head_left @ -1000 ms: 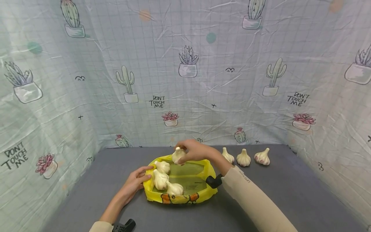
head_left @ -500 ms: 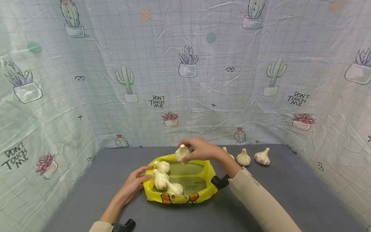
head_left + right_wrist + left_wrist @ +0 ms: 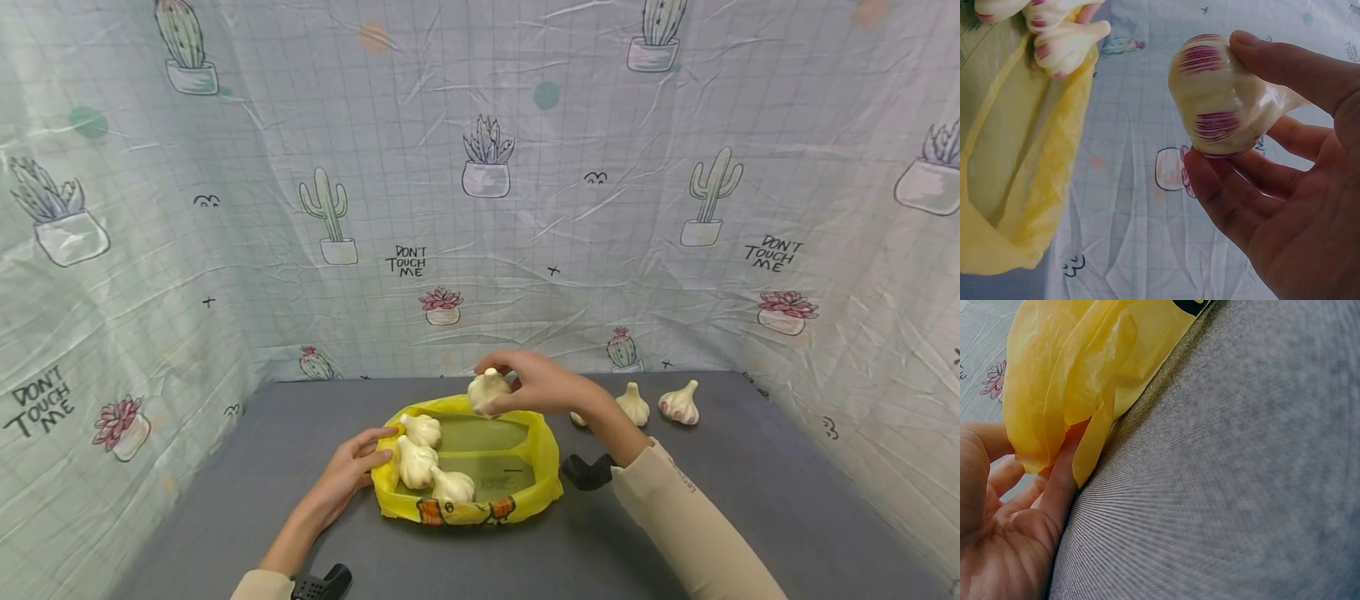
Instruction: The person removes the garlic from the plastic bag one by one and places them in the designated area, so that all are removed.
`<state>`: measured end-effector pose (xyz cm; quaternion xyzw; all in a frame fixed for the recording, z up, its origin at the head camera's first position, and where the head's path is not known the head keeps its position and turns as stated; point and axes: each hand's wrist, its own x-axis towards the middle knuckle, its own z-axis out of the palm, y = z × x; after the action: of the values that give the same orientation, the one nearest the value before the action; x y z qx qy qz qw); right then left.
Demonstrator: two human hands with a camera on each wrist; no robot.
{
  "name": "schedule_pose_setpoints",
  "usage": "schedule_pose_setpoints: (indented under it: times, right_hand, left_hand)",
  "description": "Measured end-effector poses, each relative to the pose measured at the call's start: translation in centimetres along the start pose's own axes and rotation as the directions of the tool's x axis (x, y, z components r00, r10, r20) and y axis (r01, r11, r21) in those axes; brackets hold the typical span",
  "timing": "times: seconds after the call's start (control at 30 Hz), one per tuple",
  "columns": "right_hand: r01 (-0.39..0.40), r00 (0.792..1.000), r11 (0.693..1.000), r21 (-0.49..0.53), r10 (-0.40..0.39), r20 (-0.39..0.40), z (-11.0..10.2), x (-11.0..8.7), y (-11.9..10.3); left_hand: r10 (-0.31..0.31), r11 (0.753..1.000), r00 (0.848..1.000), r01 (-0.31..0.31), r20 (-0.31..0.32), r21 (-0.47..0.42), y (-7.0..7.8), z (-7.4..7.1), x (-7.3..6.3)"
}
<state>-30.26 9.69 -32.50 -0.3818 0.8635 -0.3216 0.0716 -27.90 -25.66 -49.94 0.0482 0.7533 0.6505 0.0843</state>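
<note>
A garlic bulb [image 3: 1216, 94] with purple streaks is held between the thumb and fingers of my right hand [image 3: 543, 383], raised above the far rim of a yellow plastic bag [image 3: 546, 492]. The bag is spread open like a shallow basin. Inside, at its left side, lie three garlic bulbs [image 3: 417, 462]. My left hand [image 3: 352, 467] holds the bag's left edge. In the left wrist view, the yellow plastic [image 3: 1085, 369] passes between the fingers of my left hand [image 3: 1022, 519], partly covering one finger.
On the grey table [image 3: 750, 500], several garlic bulbs [image 3: 678, 404] stand at the back right, one mostly hidden behind my right arm. A patterned cloth [image 3: 555, 225] with cactus drawings encloses the back and sides.
My right hand has moved right and slightly up with the garlic bulb, from over the bag towards its far rim. My left hand and the bag have stayed in place.
</note>
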Motion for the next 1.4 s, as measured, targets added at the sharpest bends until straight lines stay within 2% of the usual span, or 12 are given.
schedule_pose_setpoints:
  times: [0.1,0.3,0.7,1.17,1.4]
  right_hand:
    - [0.015,1.0,1.0,-0.01,-0.015,-0.005,-0.2,-0.4,0.3]
    - [-0.011,1.0,1.0,-0.005,0.01,-0.024,-0.4,-1.0,1.1]
    - [0.021,0.998,0.998,0.061,-0.018,-0.055,-0.8,-2.8,1.9]
    - [0.006,0.993,0.999,0.048,0.0,-0.121,-1.3,-5.6,3.3]
    - [0.017,0.988,1.0,0.024,-0.014,-0.152,-1.3,-6.7,4.4]
  left_hand:
    - [-0.003,1.0,1.0,0.003,-0.008,0.002,0.0,0.1,0.0]
    - [-0.007,1.0,1.0,0.007,-0.016,0.008,0.0,0.2,0.1]
    - [0.008,1.0,1.0,-0.008,-0.003,0.007,-0.1,0.0,0.1]
    - [0.005,1.0,1.0,-0.005,-0.001,0.005,-0.1,0.1,0.1]
    - [0.032,0.999,0.999,-0.032,0.008,0.005,-0.3,0.1,0.2]
